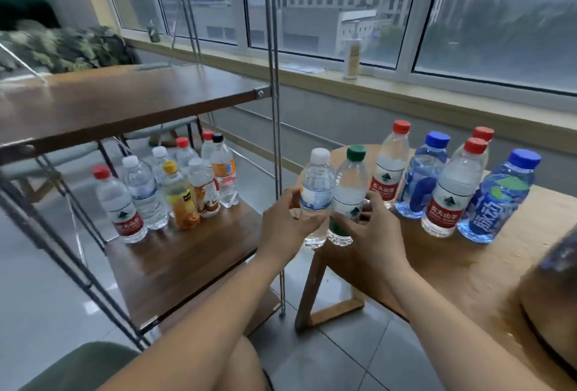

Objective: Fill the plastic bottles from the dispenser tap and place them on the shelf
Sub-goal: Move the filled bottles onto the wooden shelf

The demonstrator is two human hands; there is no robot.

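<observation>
My left hand point(285, 222) grips a clear bottle with a white cap point(316, 184). Right beside it, my right hand point(367, 234) grips a clear bottle with a green cap point(350, 184). Both bottles stand upright, touching each other, at the left end of the light wooden table point(462, 269), close to the shelf post. On the table behind them stand several more filled bottles with red caps point(388, 169) and blue caps point(496, 203). The lower shelf board point(181, 262) at the left holds several bottles point(175, 184). No dispenser tap is in view.
The metal shelf post point(276, 128) rises between shelf and table. An upper shelf board point(118, 103) overhangs the lower one. A yellow spray can point(352, 58) stands on the window sill. A dark round object point(552, 312) sits at the table's right edge. Tiled floor lies below.
</observation>
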